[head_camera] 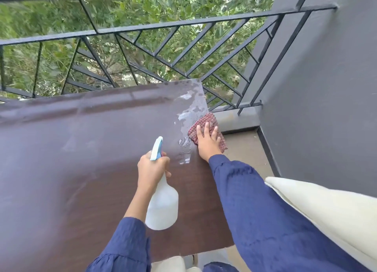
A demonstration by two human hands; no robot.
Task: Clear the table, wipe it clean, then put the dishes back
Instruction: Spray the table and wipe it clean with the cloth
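Outside on a balcony, the brown table (81,149) is getting wiped. The right hand (207,142), fingers spread flat, is pressing the red cloth (206,120) by the wet right edge. The left hand (152,168) is gripping the spray bottle (162,206). No dishes are showing. Next, the cloth probably needs sliding left across the water.

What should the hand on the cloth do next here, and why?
Probably slide the cloth away along the right edge of the table, through the wet patches toward the far corner. The right hand presses flat on it, the liquid lies unwiped just beyond, and the left hand holds the spray bottle clear of that path.
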